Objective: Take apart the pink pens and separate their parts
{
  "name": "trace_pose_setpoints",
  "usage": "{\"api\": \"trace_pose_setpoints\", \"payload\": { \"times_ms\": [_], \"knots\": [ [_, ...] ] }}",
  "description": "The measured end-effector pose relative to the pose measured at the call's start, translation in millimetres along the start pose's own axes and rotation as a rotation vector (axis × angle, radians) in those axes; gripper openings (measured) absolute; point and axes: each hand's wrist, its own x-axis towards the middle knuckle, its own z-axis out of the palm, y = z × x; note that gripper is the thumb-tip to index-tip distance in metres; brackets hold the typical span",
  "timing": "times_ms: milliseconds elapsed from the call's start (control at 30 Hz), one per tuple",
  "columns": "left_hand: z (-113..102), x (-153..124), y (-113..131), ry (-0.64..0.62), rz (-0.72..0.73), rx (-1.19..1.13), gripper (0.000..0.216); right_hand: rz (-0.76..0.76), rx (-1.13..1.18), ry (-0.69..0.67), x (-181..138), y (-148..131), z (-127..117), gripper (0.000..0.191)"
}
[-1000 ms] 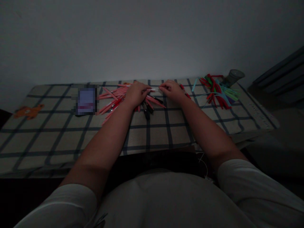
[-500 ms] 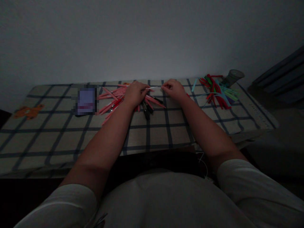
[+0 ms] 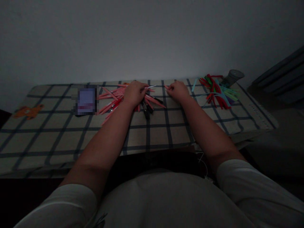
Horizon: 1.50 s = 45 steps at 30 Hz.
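My left hand (image 3: 134, 94) lies over a pile of pink pens (image 3: 115, 94), its thumb and fingers pinched round a thin white stick (image 3: 152, 86) that points right. Whether the stick belongs to a longer pen is hidden by the hand. To the right, my right hand (image 3: 178, 91) is closed on a small pink piece (image 3: 166, 86), like a pen cap, with its tip pointing left. A gap separates the stick from this piece. Several black pens (image 3: 147, 110) lie among the pink ones below my left hand.
A checked cloth (image 3: 95, 139) covers the table against the wall. On the left are a phone (image 3: 86, 100) and an orange bear-shaped figure (image 3: 28, 111). At right lie red, green and blue strips (image 3: 219, 95) beside a clear cup (image 3: 234, 77) on its side.
My right hand has moved a little to the right, away from the white stick, and the pink piece now shows in its fingers. The stick tilts slightly more upward; my left hand has barely moved.
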Motion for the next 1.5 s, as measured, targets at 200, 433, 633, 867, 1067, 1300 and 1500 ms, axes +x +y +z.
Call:
{"api": "trace_pose_setpoints", "payload": {
  "times_ms": [200, 433, 633, 867, 1067, 1300, 1500],
  "knots": [
    [-4.5, -1.5, 5.7, -0.031, -0.022, 0.045, 0.039, 0.010, -0.072, -0.047, -3.0, -5.4, -6.4, 0.027],
    [-2.5, -1.3, 3.1, -0.014, -0.003, 0.036, 0.036, 0.010, -0.087, -0.072, -2.6, -5.9, -6.5, 0.026],
    [-3.7, -1.3, 4.4, -0.034, -0.002, 0.049, 0.037, 0.051, -0.077, -0.053, -0.8, -4.1, -4.4, 0.021],
    [-3.2, -1.8, 5.5, -0.025, 0.017, 0.054, 0.037, 0.039, -0.036, -0.003, -0.3, -0.3, 1.5, 0.020],
    [-2.5, -1.2, 3.6, -0.030, 0.020, 0.058, 0.038, 0.035, 0.059, 0.080, 4.6, 4.8, 6.2, 0.021],
    [-6.5, -1.9, 8.2, -0.076, 0.046, 0.062, 0.039, -0.128, 0.458, 0.244, 23.3, 9.9, 15.4, 0.027],
    [-0.6, 1.9, 3.7, -0.111, 0.151, 0.056, 0.038, -0.400, 0.472, 0.055, 11.6, -1.2, 13.5, 0.031]
  ]
}}
